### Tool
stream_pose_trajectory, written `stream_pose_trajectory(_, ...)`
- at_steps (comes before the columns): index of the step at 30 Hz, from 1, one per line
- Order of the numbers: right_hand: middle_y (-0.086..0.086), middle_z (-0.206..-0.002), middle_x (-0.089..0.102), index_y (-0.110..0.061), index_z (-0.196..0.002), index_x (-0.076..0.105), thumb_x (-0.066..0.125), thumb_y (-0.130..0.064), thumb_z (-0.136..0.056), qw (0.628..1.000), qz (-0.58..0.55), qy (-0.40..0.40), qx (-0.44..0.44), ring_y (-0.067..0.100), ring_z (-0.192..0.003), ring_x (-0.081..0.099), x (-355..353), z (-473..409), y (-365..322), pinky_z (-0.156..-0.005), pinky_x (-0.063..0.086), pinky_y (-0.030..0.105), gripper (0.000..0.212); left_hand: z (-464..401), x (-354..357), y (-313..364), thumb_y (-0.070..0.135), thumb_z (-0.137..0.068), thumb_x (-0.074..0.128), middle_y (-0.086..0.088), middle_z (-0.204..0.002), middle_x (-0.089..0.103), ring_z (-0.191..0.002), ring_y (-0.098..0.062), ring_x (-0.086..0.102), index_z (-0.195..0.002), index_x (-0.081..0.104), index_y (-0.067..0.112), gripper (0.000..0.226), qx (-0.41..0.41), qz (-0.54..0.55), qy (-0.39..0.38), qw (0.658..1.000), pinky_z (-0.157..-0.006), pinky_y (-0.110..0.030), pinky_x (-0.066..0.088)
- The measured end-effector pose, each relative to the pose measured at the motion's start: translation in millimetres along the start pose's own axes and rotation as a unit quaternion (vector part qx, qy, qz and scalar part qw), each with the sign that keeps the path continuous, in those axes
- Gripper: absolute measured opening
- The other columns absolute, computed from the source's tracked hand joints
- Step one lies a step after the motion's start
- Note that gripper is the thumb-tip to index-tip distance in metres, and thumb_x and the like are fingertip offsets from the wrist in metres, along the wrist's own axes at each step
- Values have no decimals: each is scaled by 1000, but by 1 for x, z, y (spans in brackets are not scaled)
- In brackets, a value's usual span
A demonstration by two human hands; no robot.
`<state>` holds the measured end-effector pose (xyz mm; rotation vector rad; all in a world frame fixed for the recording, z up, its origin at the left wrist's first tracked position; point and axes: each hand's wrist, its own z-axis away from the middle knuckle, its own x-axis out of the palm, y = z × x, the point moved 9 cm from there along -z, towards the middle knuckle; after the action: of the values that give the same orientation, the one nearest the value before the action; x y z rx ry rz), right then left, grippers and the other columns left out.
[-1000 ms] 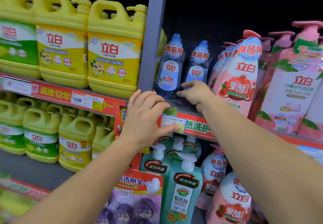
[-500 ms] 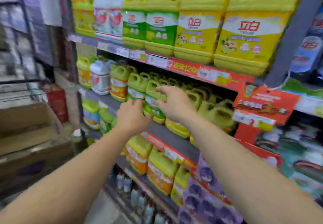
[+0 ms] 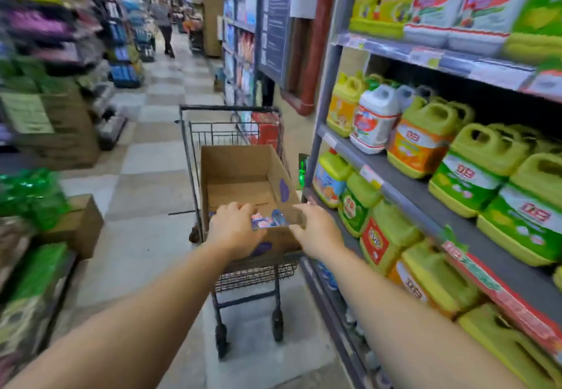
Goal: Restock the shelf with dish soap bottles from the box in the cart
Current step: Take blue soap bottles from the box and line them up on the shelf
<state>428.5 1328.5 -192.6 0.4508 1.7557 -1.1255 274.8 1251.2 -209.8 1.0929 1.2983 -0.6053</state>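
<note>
Left hand (image 3: 235,227) and right hand (image 3: 316,232) reached over near rim of cardboard box (image 3: 240,160) in cart (image 3: 194,133), fingers loosely spread, nothing gripped; soap bottles (image 3: 269,220) lying below near rim, likely targeted for pickup.

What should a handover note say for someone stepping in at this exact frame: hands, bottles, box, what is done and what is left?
Left hand: fingers curled over the near edge of the cardboard box, holding nothing that can be made out.
Right hand: open, reaching at the box's near right corner.
Box sits in the cart in the aisle, beside the shelf.
Box looks mostly empty; a few blue-and-pink dish soap bottles remain at its near end.
Left: lift those bottles out and place them on the shelf.
</note>
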Motion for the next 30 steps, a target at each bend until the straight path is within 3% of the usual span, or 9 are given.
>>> stream_pose_trajectory(8,4,-132,55,-22,-136,52,64,-24,-89,996,0,-93,0,24,-121,52,94,-122,18,-98,41,30,48,-87,61,-87,48,-82,63,-9,-132,52,-122,-29,48,-129,54,21,55,-105,28,-54,993,-103,-37,41)
stream_pose_trajectory(17,6,-130,55,-23,-139,47,62,-31,-91,981,53,-183,27,26,-120,52,161,-267,81,-95,42,32,51,-208,149,-108,52,-83,58,-7,-128,55,-119,-29,50,-126,54,23,51,-165,30,-130,977,-97,-37,45)
stream_pose_trajectory(20,6,-134,53,-23,-139,47,63,-26,-89,969,58,-238,40,26,-121,52,201,-289,97,-96,42,32,53,-224,191,-118,49,-85,61,-6,-131,52,-122,-28,46,-130,50,24,52,-184,47,-195,962,-100,-38,43)
stream_pose_trajectory(23,4,-141,50,-23,-141,45,66,-23,-88,948,45,-306,79,24,-125,50,251,-298,120,-99,42,31,57,-240,248,-130,47,-83,68,-7,-135,52,-124,-27,48,-136,46,21,63,-209,110,-275,932,-102,-38,42)
stream_pose_trajectory(26,8,-135,55,-24,-139,47,63,-24,-89,936,78,-328,98,28,-123,50,293,-309,141,-99,41,31,52,-244,310,-134,34,-80,76,-7,-127,59,-105,-18,56,-133,48,12,63,-283,256,-344,858,-91,-25,43)
stream_pose_trajectory(28,11,-127,58,-27,-137,48,58,-22,-91,935,122,-320,92,31,-119,51,312,-322,145,-95,44,34,47,-243,346,-132,31,-75,82,-5,-118,63,-99,-19,59,-123,54,10,59,-318,310,-383,810,-84,-23,43)
stream_pose_trajectory(30,12,-127,59,-24,-141,42,53,-19,-93,920,165,-348,69,32,-121,51,334,-334,140,-93,46,37,50,-240,375,-131,33,-69,86,-9,-111,67,-100,-24,64,-105,61,12,48,-340,339,-416,773,-90,-31,51)
